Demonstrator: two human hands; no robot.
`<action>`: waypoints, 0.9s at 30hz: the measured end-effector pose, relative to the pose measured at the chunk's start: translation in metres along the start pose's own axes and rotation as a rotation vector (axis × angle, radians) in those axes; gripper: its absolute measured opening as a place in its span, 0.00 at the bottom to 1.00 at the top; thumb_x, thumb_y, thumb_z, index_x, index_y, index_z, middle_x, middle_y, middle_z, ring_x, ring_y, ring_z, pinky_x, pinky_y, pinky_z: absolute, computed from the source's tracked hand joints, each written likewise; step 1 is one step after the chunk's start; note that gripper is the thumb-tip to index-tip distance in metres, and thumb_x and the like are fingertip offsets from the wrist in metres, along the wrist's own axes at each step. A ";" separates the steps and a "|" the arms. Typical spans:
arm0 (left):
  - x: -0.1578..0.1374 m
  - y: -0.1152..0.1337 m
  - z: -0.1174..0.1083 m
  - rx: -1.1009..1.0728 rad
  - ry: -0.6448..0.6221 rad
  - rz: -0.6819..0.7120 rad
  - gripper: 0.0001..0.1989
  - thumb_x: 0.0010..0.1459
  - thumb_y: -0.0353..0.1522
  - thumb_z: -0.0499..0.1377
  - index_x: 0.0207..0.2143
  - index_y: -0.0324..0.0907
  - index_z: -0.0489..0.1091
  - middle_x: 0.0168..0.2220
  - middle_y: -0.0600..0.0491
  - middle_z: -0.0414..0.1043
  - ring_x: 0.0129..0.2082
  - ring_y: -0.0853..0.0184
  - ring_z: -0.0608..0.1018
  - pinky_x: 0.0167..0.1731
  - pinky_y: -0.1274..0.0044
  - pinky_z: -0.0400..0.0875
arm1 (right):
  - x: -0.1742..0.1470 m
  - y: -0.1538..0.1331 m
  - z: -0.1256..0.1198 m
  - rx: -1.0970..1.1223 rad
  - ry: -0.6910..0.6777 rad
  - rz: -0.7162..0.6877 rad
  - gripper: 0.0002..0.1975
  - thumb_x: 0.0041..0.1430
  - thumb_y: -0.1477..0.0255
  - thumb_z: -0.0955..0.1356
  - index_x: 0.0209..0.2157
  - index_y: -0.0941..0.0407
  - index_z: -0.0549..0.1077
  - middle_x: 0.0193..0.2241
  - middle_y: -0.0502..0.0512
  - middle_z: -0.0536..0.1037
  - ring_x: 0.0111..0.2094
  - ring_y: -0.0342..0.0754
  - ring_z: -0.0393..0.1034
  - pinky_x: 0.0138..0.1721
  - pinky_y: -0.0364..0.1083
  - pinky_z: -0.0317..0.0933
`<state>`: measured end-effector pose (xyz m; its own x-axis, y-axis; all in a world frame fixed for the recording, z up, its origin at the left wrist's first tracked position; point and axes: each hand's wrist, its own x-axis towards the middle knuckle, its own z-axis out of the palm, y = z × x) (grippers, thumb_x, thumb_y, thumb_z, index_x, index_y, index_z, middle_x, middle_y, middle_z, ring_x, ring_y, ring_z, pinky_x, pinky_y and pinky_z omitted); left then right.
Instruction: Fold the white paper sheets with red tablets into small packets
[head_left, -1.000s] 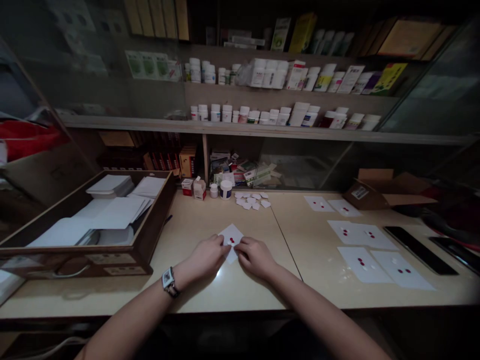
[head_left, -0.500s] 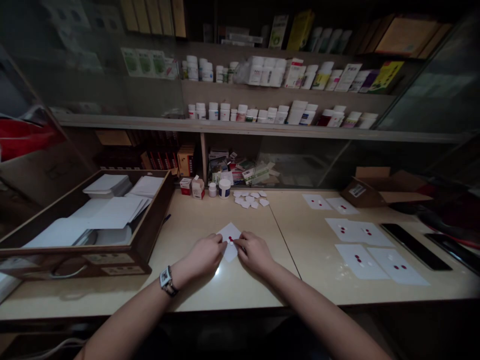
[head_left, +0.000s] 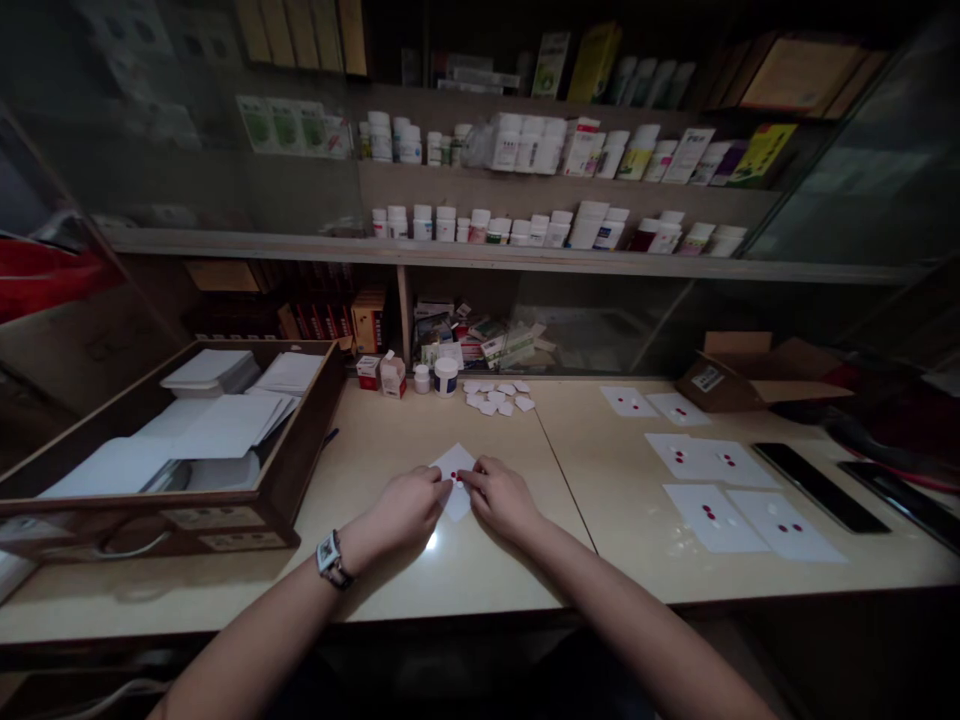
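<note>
A small square of white paper (head_left: 455, 509) lies cornerwise on the counter between my two hands. On it are dark red pills (head_left: 454, 475) and white tablets (head_left: 460, 485), close together. My left hand (head_left: 411, 508) has its fingers closed at the paper's left corner and wears a wristwatch. My right hand (head_left: 504, 497) is bent in at the right corner, with its thumb by the paper's edge. Its index fingertip reaches over the paper and touches or nearly touches a red pill. The curled fingers hide both side corners.
A wooden drawer (head_left: 281, 500) holding stacked paper stands left. Folded paper packets (head_left: 495, 403), a white jar (head_left: 445, 378) and small boxes (head_left: 392, 376) sit at the back. Rightward lie papers with pills (head_left: 720, 535), a phone (head_left: 821, 488) and an open carton (head_left: 720, 385).
My right index finger has shifted left and up over the paper, from beside the white tablets to the red pills. My left hand stays at its corner. The view has shifted slightly.
</note>
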<state>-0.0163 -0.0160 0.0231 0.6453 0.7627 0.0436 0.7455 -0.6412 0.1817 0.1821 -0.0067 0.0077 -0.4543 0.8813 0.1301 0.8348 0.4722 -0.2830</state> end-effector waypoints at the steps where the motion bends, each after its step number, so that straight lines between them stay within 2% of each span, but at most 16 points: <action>1: 0.000 0.000 0.000 -0.007 0.002 -0.005 0.12 0.57 0.27 0.50 0.42 0.41 0.68 0.36 0.47 0.69 0.36 0.62 0.71 0.37 0.72 0.66 | 0.001 0.002 -0.001 0.014 0.014 0.004 0.17 0.61 0.74 0.62 0.50 0.52 0.72 0.39 0.56 0.72 0.40 0.48 0.65 0.38 0.44 0.56; 3: -0.001 0.000 -0.001 -0.018 0.008 -0.011 0.11 0.56 0.27 0.51 0.41 0.41 0.68 0.36 0.47 0.68 0.36 0.62 0.71 0.37 0.72 0.66 | 0.001 0.006 -0.004 0.047 0.057 0.020 0.18 0.60 0.76 0.61 0.51 0.54 0.71 0.40 0.56 0.73 0.41 0.48 0.66 0.40 0.44 0.56; 6: -0.001 0.003 -0.006 -0.013 0.017 -0.018 0.10 0.55 0.30 0.53 0.40 0.42 0.68 0.37 0.47 0.68 0.37 0.61 0.70 0.37 0.72 0.66 | 0.001 0.012 -0.011 0.059 0.068 -0.003 0.15 0.59 0.77 0.62 0.45 0.56 0.74 0.39 0.57 0.74 0.42 0.48 0.67 0.41 0.44 0.57; 10: 0.000 0.005 -0.011 0.035 0.030 -0.006 0.10 0.54 0.36 0.58 0.38 0.41 0.69 0.40 0.46 0.68 0.41 0.59 0.71 0.37 0.72 0.67 | -0.001 0.008 -0.019 -0.007 -0.021 -0.127 0.10 0.59 0.76 0.63 0.38 0.57 0.75 0.35 0.57 0.76 0.38 0.48 0.68 0.38 0.44 0.56; 12: 0.001 0.006 -0.010 0.064 0.009 0.032 0.10 0.54 0.37 0.58 0.36 0.40 0.69 0.39 0.46 0.69 0.39 0.60 0.72 0.36 0.73 0.67 | -0.002 0.003 -0.022 -0.063 -0.067 -0.169 0.10 0.59 0.75 0.62 0.35 0.58 0.75 0.33 0.57 0.76 0.35 0.48 0.68 0.36 0.44 0.56; 17: 0.004 0.006 0.002 0.110 -0.022 0.099 0.09 0.59 0.34 0.54 0.31 0.39 0.70 0.32 0.46 0.71 0.31 0.63 0.73 0.33 0.74 0.68 | -0.006 -0.003 -0.017 -0.155 -0.130 -0.227 0.09 0.58 0.76 0.62 0.30 0.60 0.75 0.31 0.59 0.76 0.33 0.48 0.68 0.34 0.45 0.55; 22: 0.004 0.005 0.007 0.123 -0.008 0.125 0.09 0.59 0.27 0.50 0.30 0.37 0.69 0.28 0.45 0.70 0.28 0.64 0.73 0.31 0.73 0.69 | -0.011 0.000 -0.002 -0.160 -0.064 -0.238 0.09 0.58 0.77 0.62 0.31 0.59 0.75 0.31 0.60 0.75 0.34 0.48 0.67 0.35 0.45 0.55; 27: 0.005 0.002 0.005 0.069 0.007 0.106 0.09 0.59 0.27 0.50 0.31 0.37 0.69 0.30 0.45 0.72 0.30 0.63 0.74 0.33 0.74 0.68 | -0.015 0.003 0.001 -0.127 0.000 -0.260 0.10 0.58 0.75 0.62 0.31 0.58 0.74 0.31 0.58 0.74 0.34 0.48 0.66 0.35 0.45 0.55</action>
<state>-0.0110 -0.0141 0.0185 0.7202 0.6906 0.0664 0.6829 -0.7225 0.1076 0.1914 -0.0184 0.0042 -0.6581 0.7305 0.1824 0.7228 0.6808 -0.1186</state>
